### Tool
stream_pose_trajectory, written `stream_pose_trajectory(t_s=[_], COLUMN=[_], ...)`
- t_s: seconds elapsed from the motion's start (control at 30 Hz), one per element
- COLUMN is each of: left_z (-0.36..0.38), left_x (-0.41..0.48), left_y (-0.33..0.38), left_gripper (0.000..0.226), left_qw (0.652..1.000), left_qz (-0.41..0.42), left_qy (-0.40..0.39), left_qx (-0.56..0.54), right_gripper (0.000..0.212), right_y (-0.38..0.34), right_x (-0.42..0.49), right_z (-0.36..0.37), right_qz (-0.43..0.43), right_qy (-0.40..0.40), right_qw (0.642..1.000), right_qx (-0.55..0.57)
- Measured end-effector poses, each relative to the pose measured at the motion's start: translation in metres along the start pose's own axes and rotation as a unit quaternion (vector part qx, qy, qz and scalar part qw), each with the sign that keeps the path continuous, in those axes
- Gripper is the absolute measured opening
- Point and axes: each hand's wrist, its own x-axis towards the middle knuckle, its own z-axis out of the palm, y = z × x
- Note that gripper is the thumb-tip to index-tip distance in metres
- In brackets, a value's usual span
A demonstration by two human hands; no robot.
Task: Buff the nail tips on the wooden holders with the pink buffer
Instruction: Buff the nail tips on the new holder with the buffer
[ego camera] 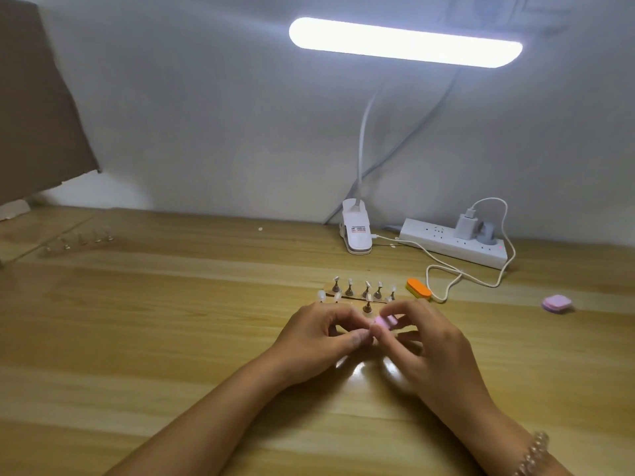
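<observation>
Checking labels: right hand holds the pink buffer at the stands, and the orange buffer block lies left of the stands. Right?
One thing is off. In the head view the orange buffer block lies right of the nail-tip stands, near the white cable, not left. The rest holds: the right hand holds the pink buffer just in front of the stands.

Bright bar lamp overhead glares on the table (hands slightly blurred).
</observation>
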Motion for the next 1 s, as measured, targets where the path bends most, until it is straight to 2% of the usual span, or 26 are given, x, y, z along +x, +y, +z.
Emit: stream_pose_trajectory(t_s=[0.13, 0.27, 0.4, 0.57, 0.7, 0.87, 1.0], left_z=[0.0001, -0.0002, -0.0012, -0.0004, -0.0004, -0.0002, -0.0002], left_x=[-0.0001, -0.0005, -0.0007, 0.0005, 0.0004, -0.0005, -0.0014], left_y=[0.0001, 0.0022, 0.0019, 0.0022, 0.0015, 0.0019, 0.0021], left_gripper=[0.018, 0.014, 0.021, 0.023, 0.021, 0.017, 0.012], left_qw=[1.0, 1.0, 1.0, 1.0, 1.0, 1.0, 0.999], left_qz=[-0.006, 0.0, 0.001, 0.007, 0.006, 0.002, -0.015], left_qy=[0.002, 0.007, 0.008, 0.004, 0.009, 0.008, 0.006], left_qx=[0.012, 0.019, -0.002, 0.005, 0.008, 0.004, -0.031], right_gripper=[0.014, 0.018, 0.016, 0.023, 0.022, 0.02, 0.018], right_y=[-0.0058, -0.0025, -0.0072, -0.0033, -0.0072, -0.0019, -0.0065], right_x=[-0.0033, -0.0003, -0.0034, -0.0003, -0.0044, -0.001, -0.0039], right_z=[0.0033, 0.0006, 0.0037, 0.001, 0.0028, -0.0001, 0.0036], right_qz=[-0.073, 0.002, -0.074, -0.023, -0.093, -0.017, -0.092], right_qy=[-0.021, 0.012, -0.016, 0.009, -0.028, 0.009, -0.027], right_qw=[0.997, 0.999, 0.997, 1.0, 0.995, 1.0, 0.995], right_qx=[-0.008, 0.036, -0.003, 0.014, 0.001, 0.025, -0.004])
